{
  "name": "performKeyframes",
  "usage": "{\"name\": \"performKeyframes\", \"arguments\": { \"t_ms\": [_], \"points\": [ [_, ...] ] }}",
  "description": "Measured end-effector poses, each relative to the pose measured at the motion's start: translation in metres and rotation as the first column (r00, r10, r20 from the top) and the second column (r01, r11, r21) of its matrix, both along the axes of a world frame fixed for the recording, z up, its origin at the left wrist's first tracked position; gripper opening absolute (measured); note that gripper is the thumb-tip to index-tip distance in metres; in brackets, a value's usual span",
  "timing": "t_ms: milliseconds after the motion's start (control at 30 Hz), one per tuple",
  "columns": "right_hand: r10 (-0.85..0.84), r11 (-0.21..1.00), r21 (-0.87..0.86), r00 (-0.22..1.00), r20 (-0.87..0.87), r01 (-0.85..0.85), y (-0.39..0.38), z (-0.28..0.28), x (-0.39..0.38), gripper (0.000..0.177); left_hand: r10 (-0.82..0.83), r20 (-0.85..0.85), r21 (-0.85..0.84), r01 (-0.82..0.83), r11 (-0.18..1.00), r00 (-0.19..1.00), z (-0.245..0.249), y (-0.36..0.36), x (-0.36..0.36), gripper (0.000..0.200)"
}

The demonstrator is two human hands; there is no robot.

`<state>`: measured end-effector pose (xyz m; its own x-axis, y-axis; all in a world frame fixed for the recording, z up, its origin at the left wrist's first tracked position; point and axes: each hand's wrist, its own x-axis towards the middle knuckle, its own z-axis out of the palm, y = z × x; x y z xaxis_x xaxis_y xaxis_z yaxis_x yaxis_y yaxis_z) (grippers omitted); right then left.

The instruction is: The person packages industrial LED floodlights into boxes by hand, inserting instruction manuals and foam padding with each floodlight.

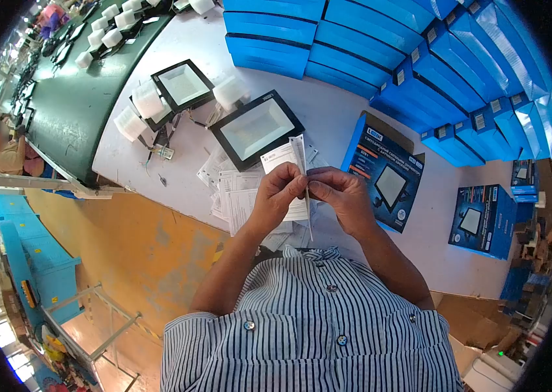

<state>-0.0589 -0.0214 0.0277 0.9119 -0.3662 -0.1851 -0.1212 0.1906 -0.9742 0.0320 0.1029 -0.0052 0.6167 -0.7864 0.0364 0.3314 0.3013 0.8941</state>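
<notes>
Both hands meet in front of my chest at a folded printed leaflet (287, 155). My left hand (280, 195) pinches the leaflet's edge between thumb and fingers. Fingers bent, my right hand (341, 195) touches the left fingertips at the same edge; what lies between its thumb and fingers is too small to name. Below and left of the hands, more printed leaflets (240, 196) are spread in a loose pile. Just behind them lies a black-framed floodlight (254, 129). An open blue and black printed box (387, 173) lies right of my right hand.
Blue boxes (361, 59) are stacked along the back and right. Another floodlight (182, 85) lies back left beside white foam blocks (147, 99). A green conveyor (86, 91) runs at the left, with a seated person (8, 150) beyond. A closed printed box (482, 221) stands at the right.
</notes>
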Motion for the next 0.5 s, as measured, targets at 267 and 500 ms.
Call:
{"name": "performKeyframes", "arguments": {
  "t_ms": [267,500],
  "points": [
    [0.013,0.986,-0.168,1.0,-0.019,-0.016,-0.002,0.003,0.001,0.017,-0.022,0.003,0.095,0.022,0.995,1.0,0.002,0.0,-0.001,0.014],
    [-0.45,0.825,-0.256,0.86,0.242,0.504,-0.08,0.03,0.004,0.008,0.057,-0.201,0.098,-0.037,0.994,0.978,-0.021,-0.006,0.005,0.022]
  ]
}}
